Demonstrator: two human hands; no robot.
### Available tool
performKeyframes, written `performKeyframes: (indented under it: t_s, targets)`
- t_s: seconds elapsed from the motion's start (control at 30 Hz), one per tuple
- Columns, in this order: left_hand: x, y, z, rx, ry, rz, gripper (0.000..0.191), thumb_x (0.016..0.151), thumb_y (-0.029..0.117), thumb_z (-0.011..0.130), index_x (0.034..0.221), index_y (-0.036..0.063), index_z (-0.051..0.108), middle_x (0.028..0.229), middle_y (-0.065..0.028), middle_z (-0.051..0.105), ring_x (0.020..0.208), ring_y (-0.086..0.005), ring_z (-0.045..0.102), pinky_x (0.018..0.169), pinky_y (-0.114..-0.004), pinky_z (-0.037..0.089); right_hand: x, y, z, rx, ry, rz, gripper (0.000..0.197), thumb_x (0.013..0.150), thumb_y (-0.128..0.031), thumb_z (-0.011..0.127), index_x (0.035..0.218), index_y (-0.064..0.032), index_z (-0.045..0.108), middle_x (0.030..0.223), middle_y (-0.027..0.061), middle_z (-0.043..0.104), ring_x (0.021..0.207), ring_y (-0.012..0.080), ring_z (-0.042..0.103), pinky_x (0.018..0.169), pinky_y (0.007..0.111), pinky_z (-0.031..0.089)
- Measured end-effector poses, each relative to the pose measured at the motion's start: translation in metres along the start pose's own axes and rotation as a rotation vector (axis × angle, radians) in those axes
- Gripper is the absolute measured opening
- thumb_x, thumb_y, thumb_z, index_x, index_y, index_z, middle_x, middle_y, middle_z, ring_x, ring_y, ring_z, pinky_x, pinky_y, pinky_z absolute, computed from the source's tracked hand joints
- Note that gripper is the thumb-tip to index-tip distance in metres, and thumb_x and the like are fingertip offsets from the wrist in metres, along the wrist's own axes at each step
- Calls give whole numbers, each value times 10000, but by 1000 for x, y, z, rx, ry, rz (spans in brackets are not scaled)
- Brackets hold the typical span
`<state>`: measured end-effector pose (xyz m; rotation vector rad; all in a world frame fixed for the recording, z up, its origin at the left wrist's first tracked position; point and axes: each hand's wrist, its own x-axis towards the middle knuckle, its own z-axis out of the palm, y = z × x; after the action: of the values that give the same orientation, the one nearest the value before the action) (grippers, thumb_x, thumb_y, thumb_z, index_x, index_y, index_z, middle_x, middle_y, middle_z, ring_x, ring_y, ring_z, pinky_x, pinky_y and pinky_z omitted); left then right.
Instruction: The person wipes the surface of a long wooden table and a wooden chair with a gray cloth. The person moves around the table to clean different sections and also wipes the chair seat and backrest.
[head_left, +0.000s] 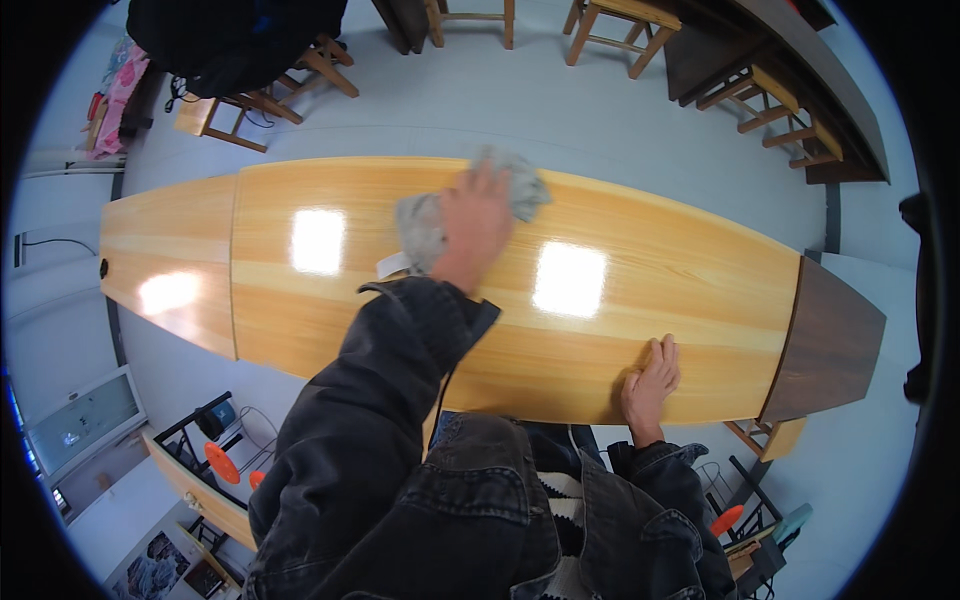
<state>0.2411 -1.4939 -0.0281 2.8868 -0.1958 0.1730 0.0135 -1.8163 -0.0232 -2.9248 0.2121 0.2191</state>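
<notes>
My left hand (478, 221) presses a crumpled grey cloth (421, 225) onto the glossy wooden tabletop (660, 262), close to its far edge. The hand and cloth are slightly blurred. A small white tag (393, 265) sticks out from the cloth's near left side. My right hand (651, 386) rests palm down near the table's front edge, holding nothing, with its fingers pointing away from me. Between the two hands, the wood reflects a bright square of light.
A second wooden tabletop (169, 262) adjoins on the left, and a dark brown surface (823, 341) on the right. Wooden stools (626, 15) stand across the floor. A black item (232, 37) lies over stools at the upper left. Behind me are red-orange round seats (222, 462).
</notes>
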Motion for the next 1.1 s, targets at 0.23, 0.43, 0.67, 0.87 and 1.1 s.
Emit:
performKeyframes:
  t_s: [0.23,0.43,0.67,0.87,1.1]
  targets:
    - [3,116,18,-233,-144,412,415,800,73,606,1214,79,634,1418,-127,512,1230,-297,485,925,-479,393,-2,5,-1,-24,-15,-4,654,826,-86,499,1457,-6,348,1591,211,245,1477,402,195,1145,570,159]
    - [17,103,21,-147,1,307,436,800,78,607,1235,69,623,1402,-117,524,1188,-285,496,899,-482,379,0,3,-4,-33,-54,2,649,841,-89,496,1464,0,339,1590,215,241,1481,401,189,1152,557,160]
    - [1,109,20,-271,-95,505,448,794,55,613,1242,62,624,1387,-125,537,1201,-278,495,893,-473,375,-3,3,-1,-52,-25,-10,652,832,-78,499,1461,-3,345,1592,216,237,1478,399,195,1151,560,160]
    - [5,66,10,-164,-6,325,416,798,56,627,1209,105,656,1363,-109,558,1201,-279,501,885,-476,377,-2,4,0,-39,-46,20,668,824,-74,504,1468,-12,336,1597,210,236,1486,394,186,1159,560,147]
    - [-16,-33,-31,-33,-15,82,444,808,66,621,1249,119,624,1382,-72,544,1219,-287,497,937,-517,375,-5,10,6,-33,-27,6,685,823,-55,497,1482,-17,315,1605,214,225,1493,386,180,1174,542,133]
